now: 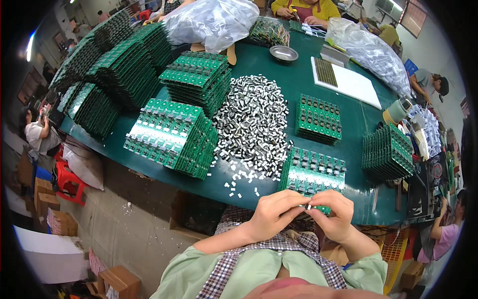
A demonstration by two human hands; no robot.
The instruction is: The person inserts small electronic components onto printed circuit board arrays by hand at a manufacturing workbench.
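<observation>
My left hand [274,212] and my right hand [334,213] meet at the near edge of a green circuit board panel [313,169] lying on the dark green table [259,65]. Between the fingertips of both hands sits a small white and black component [308,206], pressed at the panel's front edge. A large heap of the same small components [254,124] lies just left of the panel, with several loose ones [239,179] scattered toward me.
Stacks of green panels [172,137] [196,79] [318,118] [387,152] stand around the heap. Clear plastic bags [211,20] [368,47], a metal dish [284,53] and a white tray [346,79] sit farther back. Other people work across the table and at both sides.
</observation>
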